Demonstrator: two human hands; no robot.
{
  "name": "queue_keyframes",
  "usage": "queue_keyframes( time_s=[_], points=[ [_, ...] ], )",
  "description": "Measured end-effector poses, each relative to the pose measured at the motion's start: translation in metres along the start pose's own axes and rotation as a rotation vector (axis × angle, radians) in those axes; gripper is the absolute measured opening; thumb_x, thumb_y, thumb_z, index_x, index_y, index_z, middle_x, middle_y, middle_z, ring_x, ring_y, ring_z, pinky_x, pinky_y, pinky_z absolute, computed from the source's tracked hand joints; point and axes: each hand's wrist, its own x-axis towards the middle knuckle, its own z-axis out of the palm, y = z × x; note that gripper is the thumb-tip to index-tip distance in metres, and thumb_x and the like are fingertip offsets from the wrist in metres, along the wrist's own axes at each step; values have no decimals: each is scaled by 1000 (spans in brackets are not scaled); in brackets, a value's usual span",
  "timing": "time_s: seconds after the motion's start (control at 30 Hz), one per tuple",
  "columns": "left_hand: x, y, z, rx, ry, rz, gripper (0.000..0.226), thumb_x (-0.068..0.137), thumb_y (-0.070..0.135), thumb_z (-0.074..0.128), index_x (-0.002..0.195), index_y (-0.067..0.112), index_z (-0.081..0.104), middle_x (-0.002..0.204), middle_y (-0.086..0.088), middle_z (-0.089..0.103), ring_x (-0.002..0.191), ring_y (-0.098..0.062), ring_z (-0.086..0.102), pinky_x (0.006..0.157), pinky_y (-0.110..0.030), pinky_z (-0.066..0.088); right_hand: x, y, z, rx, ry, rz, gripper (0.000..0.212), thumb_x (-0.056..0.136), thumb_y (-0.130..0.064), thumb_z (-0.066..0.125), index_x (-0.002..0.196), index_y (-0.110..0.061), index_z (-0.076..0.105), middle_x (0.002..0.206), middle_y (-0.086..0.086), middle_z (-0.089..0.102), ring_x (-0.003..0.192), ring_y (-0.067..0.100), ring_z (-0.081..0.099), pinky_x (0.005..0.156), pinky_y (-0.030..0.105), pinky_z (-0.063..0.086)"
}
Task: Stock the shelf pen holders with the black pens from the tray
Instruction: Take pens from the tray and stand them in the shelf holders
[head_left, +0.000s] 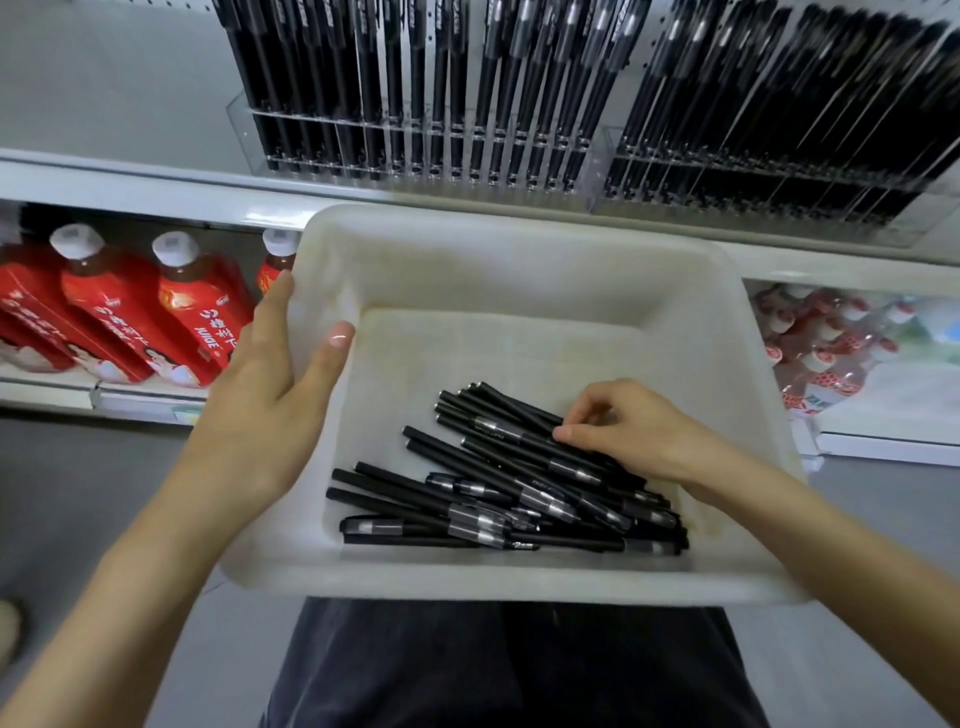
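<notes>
Pens (498, 488) under right fingers (589, 411) — curled, pinching one; left fingers (275, 304) grip tray (519, 249) rim.

Head view — down, close over tray (493, 260)

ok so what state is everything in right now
tray: gripped at its left wall, partly filled
black pens: piled in the tray's near half
left hand: grips the tray wall, thumb inside
right hand: fingers curled, pinching pens
pen holders: on the shelf, holding pens
red bottles: capped, on lower shelf
</notes>
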Motion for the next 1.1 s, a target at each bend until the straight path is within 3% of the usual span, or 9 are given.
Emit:
queue_keyframes(
  time_s=[0.17,0.33,0.5,0.67,0.77,0.97,1.1],
  points=[
    [1,1,1,3,6,-6,79,78,60,32,150,32,13,154,13,20,141,-11,19,106,-24,15,0,1,0,62,-34,17,23,81,-35,70,77,-13,65,81,5,65,73,12,56,71,26,44],
    [2,-1,1,-4,7,-3,81,77,61,32,150,31,13,154,14,19,141,-9,18,105,-21,14,-1,2,3,-15,-58,-48,24,76,-38,73,71,-16,64,71,0,53,57,6,47,52,12,34],
    [2,-1,1,2,10,-12,76,81,58,33,150,32,13,154,13,20,142,-11,18,108,-26,15,0,5,4,-72,-46,-71,23,74,-48,70,70,-27,63,88,4,52,66,5,49,57,12,33],
    [1,-2,0,10,11,-8,71,86,55,34,150,32,12,154,13,19,141,-10,18,108,-25,15,-7,-2,1,-72,-49,-102,25,75,-45,70,78,-20,70,82,6,57,64,4,48,60,16,39],
    [2,-3,1,14,10,-10,69,88,53,35,150,33,13,154,13,20,141,-11,18,107,-25,15,-10,-3,3,-106,-57,-118,24,76,-43,71,86,-21,68,81,-6,56,64,1,49,65,16,41],
    [2,-4,2,19,21,-8,68,88,53,36,149,33,13,155,13,19,141,-9,18,103,-20,13,-7,-1,6,-72,-32,-129,15,75,-37,75,74,-35,60,71,-8,60,55,-2,51,59,13,41],
    [3,-4,2,23,18,-11,67,89,52,36,149,34,12,154,14,19,141,-8,17,102,-20,13,-8,-2,8,-109,-17,-170,10,77,-36,74,74,-32,66,71,-9,59,59,-4,52,61,13,40]
  ],
)
